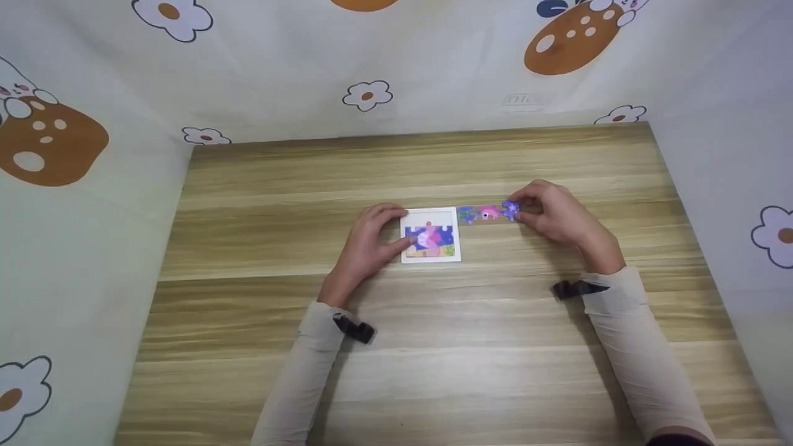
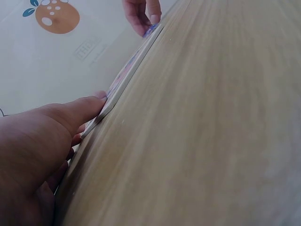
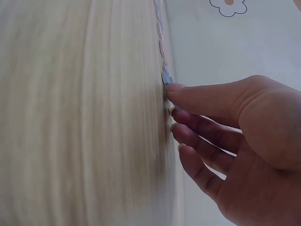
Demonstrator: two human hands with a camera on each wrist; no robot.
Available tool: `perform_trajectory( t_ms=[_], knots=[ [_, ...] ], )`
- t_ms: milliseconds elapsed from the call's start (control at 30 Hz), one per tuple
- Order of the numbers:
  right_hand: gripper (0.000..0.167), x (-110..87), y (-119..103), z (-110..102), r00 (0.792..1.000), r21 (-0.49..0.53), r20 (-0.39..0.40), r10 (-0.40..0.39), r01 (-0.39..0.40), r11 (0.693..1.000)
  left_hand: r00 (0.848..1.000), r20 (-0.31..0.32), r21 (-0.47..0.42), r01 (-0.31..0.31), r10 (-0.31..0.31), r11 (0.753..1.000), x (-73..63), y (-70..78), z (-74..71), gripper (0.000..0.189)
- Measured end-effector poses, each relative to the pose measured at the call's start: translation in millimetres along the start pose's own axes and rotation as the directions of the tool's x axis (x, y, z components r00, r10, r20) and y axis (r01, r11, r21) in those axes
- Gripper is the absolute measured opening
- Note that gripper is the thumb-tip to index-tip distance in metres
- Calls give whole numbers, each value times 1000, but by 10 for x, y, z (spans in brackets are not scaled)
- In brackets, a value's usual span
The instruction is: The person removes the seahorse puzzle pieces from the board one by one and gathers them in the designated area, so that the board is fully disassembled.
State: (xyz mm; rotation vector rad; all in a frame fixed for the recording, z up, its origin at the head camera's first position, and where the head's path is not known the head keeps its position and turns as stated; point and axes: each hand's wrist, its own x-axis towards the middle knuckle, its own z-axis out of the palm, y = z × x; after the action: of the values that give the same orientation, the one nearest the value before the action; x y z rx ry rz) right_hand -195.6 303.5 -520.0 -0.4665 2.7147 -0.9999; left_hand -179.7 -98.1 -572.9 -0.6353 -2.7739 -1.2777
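Observation:
A small square jigsaw puzzle with a white frame (image 1: 458, 248) lies on the table, its lower part filled with blue, pink and yellow pieces. Bare white backing shows along the top of its inside. My left hand (image 1: 372, 238) holds the frame at its left side, the thumb (image 2: 89, 107) lying over the picture and the fingers at the far left corner. To the right, my right hand (image 1: 554, 210) pinches a blue-purple puzzle piece (image 1: 510, 209) between thumb and fingers. A pink piece (image 1: 489, 213) and a blue-green piece (image 1: 466, 215) lie in a row between that piece and the frame.
The wood-grain table (image 1: 248, 310) is bordered by pale cloth (image 1: 285, 74) printed with flowers and brown shapes, at the back and both sides. A small black device (image 1: 356, 328) sits on the left sleeve, another black device (image 1: 573, 289) on the right one.

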Motion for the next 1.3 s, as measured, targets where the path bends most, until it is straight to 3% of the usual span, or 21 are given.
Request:
perform_trajectory(
  t_ms=[367, 700, 1067, 1300],
  knots=[
    [32, -6, -3, -5, 999, -59, -2, -38, 38, 998, 1000, -2, -30, 1, -2, 1000, -7, 6, -2, 52],
    [37, -20, -27, -11, 1000, -46, 15, -12, 13, 999, 1000, -6, -41, 15, -15, 999, -9, 10, -7, 52],
    [27, 33, -124, 120, 991, -14, -109, -75, 74, 997, 1000, 3, -36, 28, -27, 999, -13, 27, -9, 55],
    [25, 80, -258, 225, 984, -3, -129, -126, 126, 992, 1000, 1, -37, 4, -4, 999, -8, 19, -11, 53]
  ],
)
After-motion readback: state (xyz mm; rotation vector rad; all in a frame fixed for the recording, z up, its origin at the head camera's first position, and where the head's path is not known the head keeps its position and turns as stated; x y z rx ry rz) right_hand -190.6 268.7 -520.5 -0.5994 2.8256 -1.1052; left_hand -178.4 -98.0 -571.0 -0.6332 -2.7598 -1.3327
